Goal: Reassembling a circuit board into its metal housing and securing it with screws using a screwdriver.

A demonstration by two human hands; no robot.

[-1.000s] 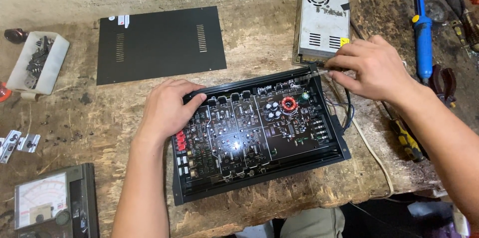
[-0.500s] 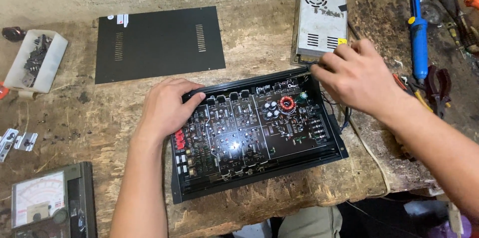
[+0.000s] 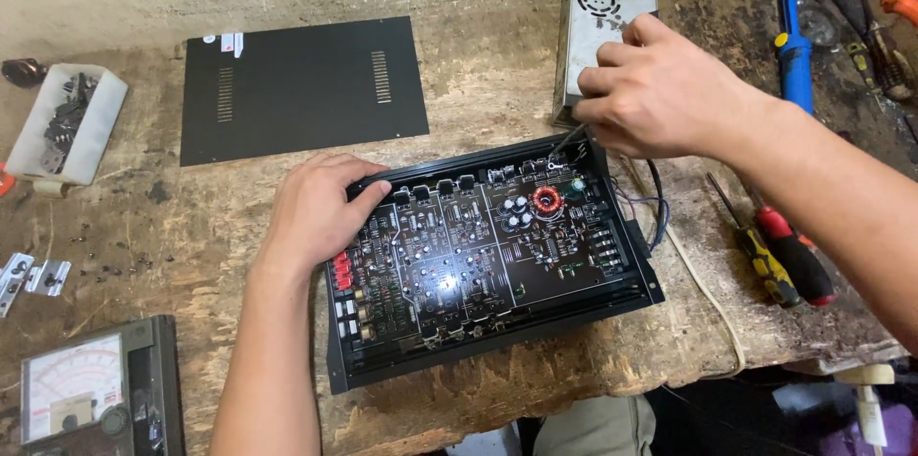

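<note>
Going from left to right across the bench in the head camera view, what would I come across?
White tray of small parts → analog meter → black cover plate → left hand → open circuit board chassis → right hand → red-handled screwdriver → blue soldering iron.

rough worn wooden bench (image 3: 497, 93), matt black metal cover plate (image 3: 301, 88), glossy circuit board (image 3: 478, 246).

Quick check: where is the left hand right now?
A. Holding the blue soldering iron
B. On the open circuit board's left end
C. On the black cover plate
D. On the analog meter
B: the left hand rests on the left end of the circuit board, away from the cover plate.
</note>
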